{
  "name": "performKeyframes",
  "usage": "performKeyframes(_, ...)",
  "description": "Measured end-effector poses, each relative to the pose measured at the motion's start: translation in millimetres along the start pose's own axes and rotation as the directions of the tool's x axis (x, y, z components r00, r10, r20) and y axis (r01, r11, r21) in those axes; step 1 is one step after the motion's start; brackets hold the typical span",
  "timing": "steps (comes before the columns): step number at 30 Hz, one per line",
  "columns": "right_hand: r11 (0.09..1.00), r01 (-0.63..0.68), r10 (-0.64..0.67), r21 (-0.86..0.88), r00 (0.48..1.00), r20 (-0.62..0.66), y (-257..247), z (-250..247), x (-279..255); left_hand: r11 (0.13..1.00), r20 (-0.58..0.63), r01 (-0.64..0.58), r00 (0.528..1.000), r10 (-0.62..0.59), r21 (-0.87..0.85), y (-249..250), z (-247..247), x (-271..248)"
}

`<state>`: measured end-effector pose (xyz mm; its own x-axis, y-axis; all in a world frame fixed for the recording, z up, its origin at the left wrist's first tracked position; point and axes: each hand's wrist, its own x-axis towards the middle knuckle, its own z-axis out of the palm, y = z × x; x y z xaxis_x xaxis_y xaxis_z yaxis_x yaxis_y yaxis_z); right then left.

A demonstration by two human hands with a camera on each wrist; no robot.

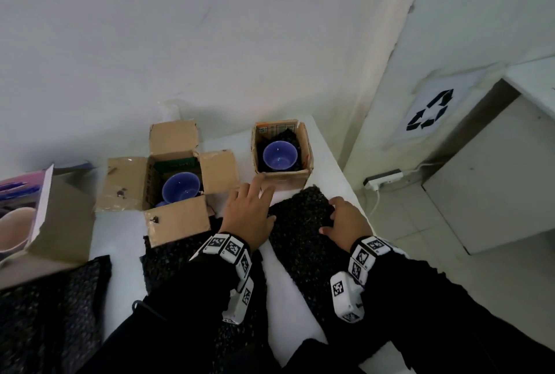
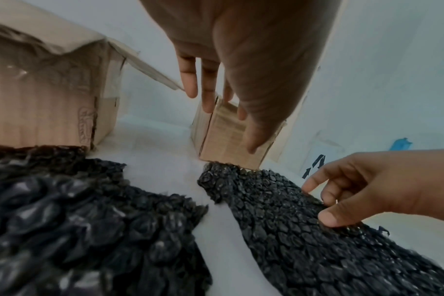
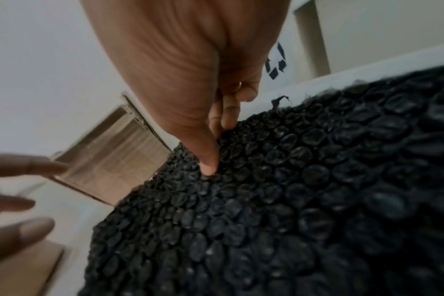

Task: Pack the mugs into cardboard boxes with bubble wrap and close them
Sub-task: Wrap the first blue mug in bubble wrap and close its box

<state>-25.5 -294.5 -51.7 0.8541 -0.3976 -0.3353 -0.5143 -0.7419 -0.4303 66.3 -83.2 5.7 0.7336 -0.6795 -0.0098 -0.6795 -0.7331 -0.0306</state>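
Your right hand (image 1: 345,225) pinched the black bubble wrap sheet (image 1: 303,232) near the desk's (image 1: 282,307) right edge — thumb on top, fingers curled at its edge. Your left hand (image 1: 250,214) was spread, fingers straight, reaching toward the small box (image 1: 282,148) at the desk's far right corner. A blue mug (image 1: 280,156) sat inside it — another (image 1: 181,187) in the open-flapped box (image 1: 168,181) to its left.

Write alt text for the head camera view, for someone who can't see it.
Two hands over a white table: the right hand grips a black bubble wrap sheet, the left hand reaches, fingers straight, toward a small cardboard box holding a blue mug.
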Motion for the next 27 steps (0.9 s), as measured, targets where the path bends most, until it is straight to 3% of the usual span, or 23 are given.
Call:
performKeyframes(3, 0.994, -0.052, 0.05, -0.097, 0.999, -0.019, -5, 0, -7, 0.999, 0.034, -0.017, 0.999, 0.019, -0.045, 2, -2, -9)
performKeyframes(8, 0.995, -0.092, 0.094, -0.045, 0.994, 0.047, -11, -1, -14, 0.994, 0.223, 0.018, 0.975, 0.007, -0.111, 1, 1, -19)
performKeyframes(11, 1.0, -0.01, 0.012, -0.014, 0.992, 0.125, -15, -8, -24, 0.985, 0.267, 0.021, 0.963, 0.026, -0.17, -2, -1, -19)
performKeyframes(13, 0.993, 0.061, -0.078, 0.106, 0.983, 0.164, -21, -16, -32, 0.959, 0.303, 0.054, 0.952, 0.035, -0.28, -6, -5, -17)
performKeyframes(16, 0.965, 0.121, -0.157, 0.233, 0.977, 0.145, -35, -34, -41, 0.924, 0.341, 0.099, 0.94, 0.035, -0.369, -11, -16, -11)
performKeyframes(20, 0.936, 0.179, -0.215, 0.303, 0.973, 0.089, -53, -68, -43, 0.92, 0.305, 0.052, 0.949, 0.075, -0.388, -19, -39, -1)
performKeyframes(23, 0.941, 0.227, -0.233, 0.251, 0.972, -0.005, -67, -96, -37, 0.9, 0.296, 0.04, 0.95, 0.101, -0.435, -24, -66, 4)
performKeyframes(25, 0.939, 0.292, -0.272, 0.18, 0.954, -0.13, -79, -115, -31, 0.902, 0.224, 0.038, 0.972, 0.066, -0.429, -31, -85, 10)
performKeyframes(27, 0.914, 0.36, -0.314, 0.189, 0.92, -0.233, -95, -136, -27, 0.899, 0.074, 0.041, 0.997, -0.01, -0.437, -41, -106, 17)
